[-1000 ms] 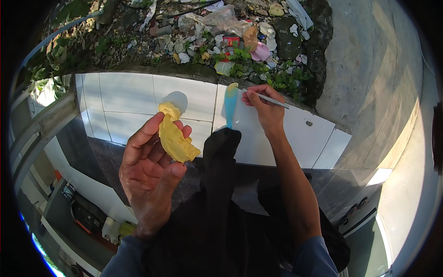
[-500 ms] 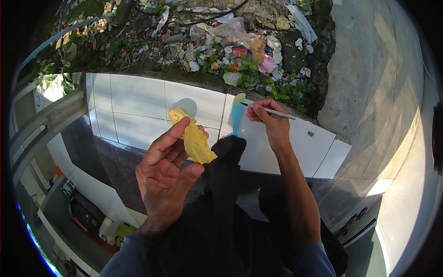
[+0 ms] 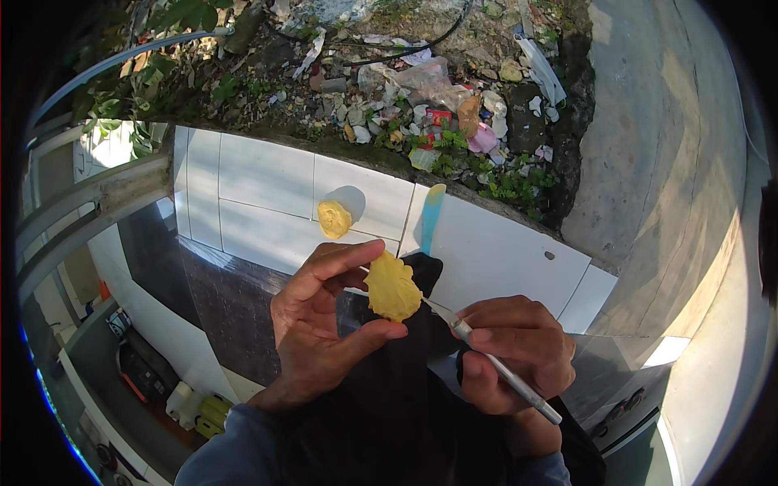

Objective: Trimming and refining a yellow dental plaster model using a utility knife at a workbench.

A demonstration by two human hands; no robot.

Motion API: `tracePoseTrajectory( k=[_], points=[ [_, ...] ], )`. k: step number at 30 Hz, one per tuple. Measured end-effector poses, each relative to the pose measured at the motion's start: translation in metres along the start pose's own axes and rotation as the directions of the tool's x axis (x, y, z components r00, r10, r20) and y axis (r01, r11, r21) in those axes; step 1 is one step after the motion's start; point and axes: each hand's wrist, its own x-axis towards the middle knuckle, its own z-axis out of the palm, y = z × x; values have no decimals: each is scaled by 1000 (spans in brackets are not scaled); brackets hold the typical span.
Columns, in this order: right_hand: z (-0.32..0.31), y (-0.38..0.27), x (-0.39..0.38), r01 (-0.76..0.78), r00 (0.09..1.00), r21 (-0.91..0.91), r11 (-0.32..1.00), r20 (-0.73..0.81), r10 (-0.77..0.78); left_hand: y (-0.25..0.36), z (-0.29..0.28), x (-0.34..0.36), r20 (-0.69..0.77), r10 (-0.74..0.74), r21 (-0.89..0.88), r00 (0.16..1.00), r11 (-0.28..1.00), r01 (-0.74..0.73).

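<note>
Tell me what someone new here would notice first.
Probably the bright yellow lump pinched in the left hand, with a silver knife in the right hand beside it. Next come a second yellow lump and a blue spatula on white tiles. Beyond lies littered, stony ground.

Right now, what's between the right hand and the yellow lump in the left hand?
The head view shows the pointed blade of the silver knife between the right hand and the yellow lump; I can't tell if it touches the lump.
</note>
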Motion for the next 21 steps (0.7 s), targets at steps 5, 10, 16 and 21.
tracePoseTrajectory(
  k=[5,10,16,21],
  points=[
    [2,7,-2,119,991,-103,988,79,-111,-2,0,-4,-28,42,-7,999,999,-42],
    [6,7,-2,125,990,-119,985,79,-117,-1,-1,-6,-27,45,5,999,999,-45],
    [6,6,-4,138,987,-154,978,98,-123,-1,-2,-5,-13,36,-5,999,999,-36],
    [9,-1,-5,46,999,-113,992,31,-43,-1,-2,-5,-11,51,-3,999,999,-51]
  ],
)
